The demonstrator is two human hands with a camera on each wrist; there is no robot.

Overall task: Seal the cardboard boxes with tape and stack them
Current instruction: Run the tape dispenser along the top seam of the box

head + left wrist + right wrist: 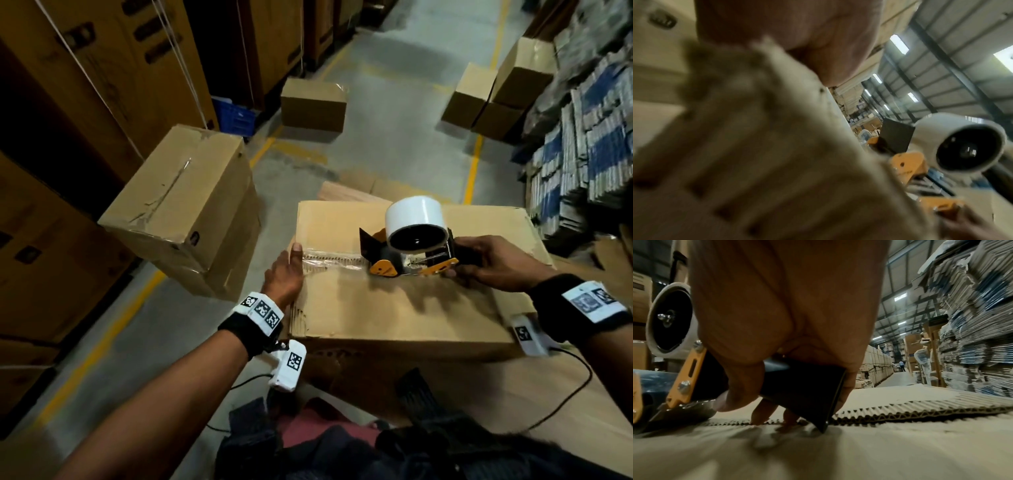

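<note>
Cardboard fills the middle of the head view: a large brown box [404, 308] lies flaps-closed in front of the person, its centre seam running left to right; clear tape [329, 262] already covers the left part of that seam, wrinkled near the box edge. A tape dispenser [407, 253], orange and black with a white roll [416, 219] on top, sits on the seam near the middle of the box; the right hand [493, 263] has its fingers curled round the black handle, and the right wrist view shows that handle tilted down, with fingertips brushing the corrugated flap edge. At the box's left edge the left hand [287, 274] lies flat, fingers straight, pressing down the start of the tape; it holds nothing.

To the left, two sealed boxes [185, 212] stand stacked on the floor; more boxes [313, 106] sit farther down the aisle.

Roughly the right half of the seam looks untaped. Doing this step well probably means drawing the dispenser steadily rightward along the seam; keeping it low and pressed so the tape lies smooth; keeping the left hand anchoring the start; running over the right edge before cutting.
</note>
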